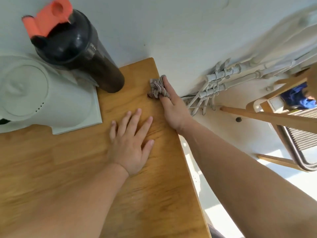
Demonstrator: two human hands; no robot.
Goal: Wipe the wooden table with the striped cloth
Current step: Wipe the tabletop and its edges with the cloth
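Note:
The striped cloth (157,88), bunched up and brown-grey, lies on the wooden table (151,194) near its far right corner. My right hand (173,107) presses on the cloth with fingers curled around its right side, right at the table's right edge. My left hand (131,143) rests flat on the tabletop with fingers spread, a little nearer to me and left of the cloth, holding nothing.
A dark shaker bottle (82,54) with a red lid stands at the back, left of the cloth. A white kettle on a white base (42,93) sits at the left. Beyond the right edge are white pipes (219,83) and a wooden chair (283,117).

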